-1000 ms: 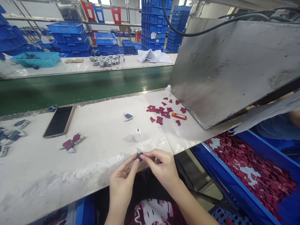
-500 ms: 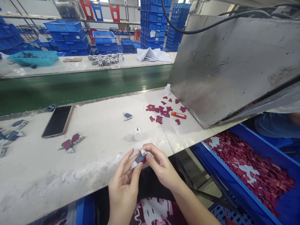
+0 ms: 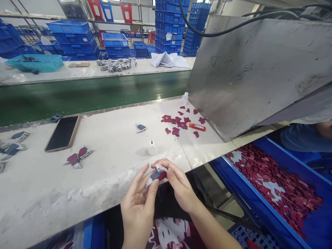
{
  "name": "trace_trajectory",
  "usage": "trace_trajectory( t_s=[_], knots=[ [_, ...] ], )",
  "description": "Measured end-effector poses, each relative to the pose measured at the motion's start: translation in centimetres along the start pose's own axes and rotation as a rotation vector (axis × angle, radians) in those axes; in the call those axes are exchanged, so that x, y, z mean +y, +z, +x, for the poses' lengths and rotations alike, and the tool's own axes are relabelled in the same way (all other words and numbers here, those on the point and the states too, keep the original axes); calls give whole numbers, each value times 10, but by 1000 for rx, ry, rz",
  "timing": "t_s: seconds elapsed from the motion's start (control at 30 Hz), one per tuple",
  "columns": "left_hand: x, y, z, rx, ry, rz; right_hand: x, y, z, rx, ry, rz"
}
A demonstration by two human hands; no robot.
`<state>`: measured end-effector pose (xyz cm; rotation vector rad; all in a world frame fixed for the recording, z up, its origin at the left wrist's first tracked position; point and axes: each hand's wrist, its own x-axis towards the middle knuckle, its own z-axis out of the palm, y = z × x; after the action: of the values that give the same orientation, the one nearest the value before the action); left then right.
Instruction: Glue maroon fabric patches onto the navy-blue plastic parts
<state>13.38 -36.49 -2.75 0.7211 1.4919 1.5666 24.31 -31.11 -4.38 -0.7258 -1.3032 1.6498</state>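
Note:
Between my two hands, over the table's front edge, is a small grey and blue plastic part (image 3: 155,175) with a dark red piece on its side. My left hand (image 3: 140,200) pinches its lower left end between thumb and fingers. The fingers of my right hand (image 3: 178,183) are closed on its upper right end. Just beyond my hands a small white bottle with a thin tip (image 3: 151,148) stands upright. Farther back lies a similar blue and grey part (image 3: 141,128). Loose dark red pieces (image 3: 175,131) are scattered to the right, beside a red and yellow stick-like item (image 3: 197,127).
A phone (image 3: 63,134) and red-and-grey parts (image 3: 77,157) lie left on the table. At right stands a large metal box (image 3: 249,76); below it is a blue bin (image 3: 315,224) of red pieces. A green belt (image 3: 103,91) runs behind. Another person's sleeve (image 3: 298,138) shows far right.
The held part has turned slightly, showing more of its red side. My right thumb has shifted a little to the right on it. The view has moved slightly.

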Motion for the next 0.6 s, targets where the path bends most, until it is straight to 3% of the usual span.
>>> trace_trajectory(
  t_s=[0.13,0.27,0.43,0.6],
  knots=[
    [0,3,-3,55,-12,35,3,4,-1,54,22,36],
    [-13,1,-5,33,118,104,7,11,0,99,18,26],
    [-14,7,-13,101,160,249,13,15,1,135,-40,38],
    [-6,12,-13,115,78,107,11,8,2,66,-6,83]
  ],
)
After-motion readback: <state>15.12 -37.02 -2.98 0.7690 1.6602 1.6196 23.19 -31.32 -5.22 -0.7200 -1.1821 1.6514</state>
